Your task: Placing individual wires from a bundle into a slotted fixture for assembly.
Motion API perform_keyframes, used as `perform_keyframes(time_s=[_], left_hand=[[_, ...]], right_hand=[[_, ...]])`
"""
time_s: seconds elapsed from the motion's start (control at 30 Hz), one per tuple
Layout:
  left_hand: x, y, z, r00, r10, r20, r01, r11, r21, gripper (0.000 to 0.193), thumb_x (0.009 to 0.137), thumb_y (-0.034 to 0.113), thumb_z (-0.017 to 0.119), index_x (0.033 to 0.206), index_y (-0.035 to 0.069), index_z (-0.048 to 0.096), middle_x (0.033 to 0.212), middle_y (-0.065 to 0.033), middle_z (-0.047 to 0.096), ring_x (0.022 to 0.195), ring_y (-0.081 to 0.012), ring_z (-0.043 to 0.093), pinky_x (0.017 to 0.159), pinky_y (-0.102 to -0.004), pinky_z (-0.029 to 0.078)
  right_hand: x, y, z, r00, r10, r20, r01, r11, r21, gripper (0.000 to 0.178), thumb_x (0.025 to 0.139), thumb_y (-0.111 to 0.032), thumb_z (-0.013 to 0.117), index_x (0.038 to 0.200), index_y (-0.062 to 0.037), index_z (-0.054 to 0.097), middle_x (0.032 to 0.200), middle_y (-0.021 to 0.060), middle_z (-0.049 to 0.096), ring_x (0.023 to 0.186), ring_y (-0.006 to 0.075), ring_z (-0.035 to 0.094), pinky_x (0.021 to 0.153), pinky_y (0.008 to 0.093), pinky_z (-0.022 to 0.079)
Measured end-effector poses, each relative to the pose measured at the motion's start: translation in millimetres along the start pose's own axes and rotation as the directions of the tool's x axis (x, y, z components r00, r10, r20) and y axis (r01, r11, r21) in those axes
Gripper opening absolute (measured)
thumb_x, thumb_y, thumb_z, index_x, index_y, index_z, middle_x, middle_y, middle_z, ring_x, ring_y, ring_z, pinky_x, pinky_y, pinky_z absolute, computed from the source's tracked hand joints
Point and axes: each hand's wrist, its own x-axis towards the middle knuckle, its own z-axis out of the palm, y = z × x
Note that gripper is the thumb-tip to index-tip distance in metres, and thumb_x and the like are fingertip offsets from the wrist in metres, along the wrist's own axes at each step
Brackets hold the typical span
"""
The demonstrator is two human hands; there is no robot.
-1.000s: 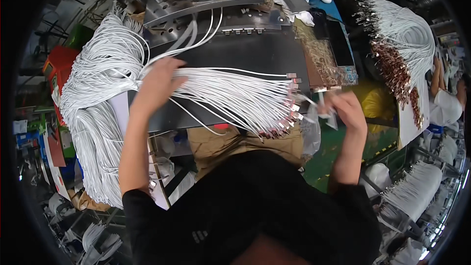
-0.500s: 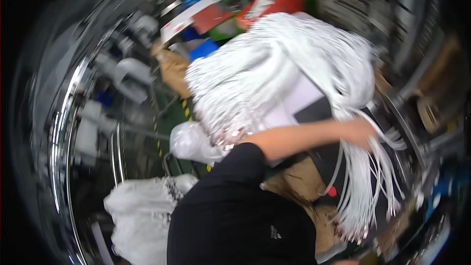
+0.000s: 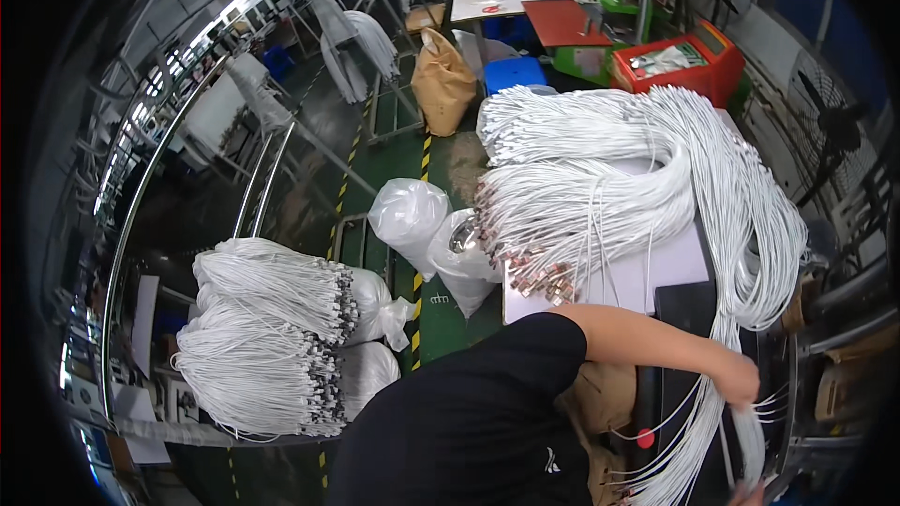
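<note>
My left hand [image 3: 736, 380], reaching across from the black sleeve, is closed around a bundle of white cables [image 3: 722, 333] at the right side of the table. The cables run from a large pile [image 3: 600, 197] and hang past the hand toward the lower edge, their loose ends fanning out. Only a small part of my right hand [image 3: 747, 495] shows at the lower right edge, beside the hanging cables; its fingers are mostly cut off. Copper-coloured ends [image 3: 544, 276] show on the pile's left side.
Further stacks of white cables [image 3: 262, 337] lie at the lower left. Clear plastic bags [image 3: 410, 215] stand on the green floor next to a brown sack [image 3: 443, 84]. A red machine [image 3: 680, 66] is behind the pile. Metal rails [image 3: 141, 215] curve along the left.
The view has swung and steadied, so more of the floor and left stacks shows. My left hand stays at the cable bundle, now lower in view; part of my right hand shows beside the hanging cables.
</note>
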Motion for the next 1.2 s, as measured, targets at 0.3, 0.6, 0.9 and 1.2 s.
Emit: perform_keyframes(time_s=[0.3,0.6,0.9,1.2], left_hand=[[-16.8,-0.7,-16.8,0.956,-0.198,-0.219,0.125,0.943,-0.307,0.029,0.081,0.037,0.067,0.08,0.009,0.076,0.079,-0.012,0.072,0.079,-0.0333,0.068,0.07,-0.0456,0.052],[-5.3,-8.6,4.0,0.971,-0.175,-0.16,0.141,0.969,-0.204,0.033,0.082,0.041,0.067,0.08,0.01,0.076,0.08,-0.0102,0.073,0.077,-0.032,0.069,0.066,-0.0439,0.053],[11.6,41.5,8.2,0.998,0.062,-0.002,-0.062,0.998,-0.018,0.036,0.086,0.042,0.063,0.088,0.009,0.075,0.083,-0.0141,0.072,0.082,-0.0351,0.068,0.07,-0.0476,0.052],[-1.3,30.4,-0.3,0.99,0.113,0.079,-0.106,0.99,-0.095,0.034,0.088,0.037,0.058,0.083,0.005,0.07,0.079,-0.0173,0.07,0.076,-0.038,0.067,0.067,-0.0499,0.051]], right_hand=[[21.7,55.3,19.1,0.994,-0.052,0.101,0.104,0.767,-0.633,0.045,0.098,-0.022,0.058,0.134,0.0047,0.052,0.131,0.0296,0.056,0.122,0.0433,0.053,0.105,0.0459,0.039],[11.3,112.4,14.8,0.992,0.113,0.047,-0.117,0.99,0.08,0.043,0.099,-0.024,0.054,0.134,0.0007,0.054,0.123,0.0287,0.061,0.113,0.0374,0.061,0.097,0.0422,0.048],[22.2,88.8,49.7,0.853,-0.515,-0.081,0.484,0.84,-0.244,0.028,0.091,-0.005,0.055,0.117,0.0011,0.065,0.11,0.0196,0.066,0.098,0.0308,0.065,0.087,0.0427,0.051],[28.5,98.1,31.4,0.976,-0.129,0.173,0.208,0.774,-0.598,0.034,0.095,-0.017,0.058,0.126,-0.0014,0.062,0.123,0.0232,0.064,0.106,0.0348,0.064,0.092,0.0435,0.05]])
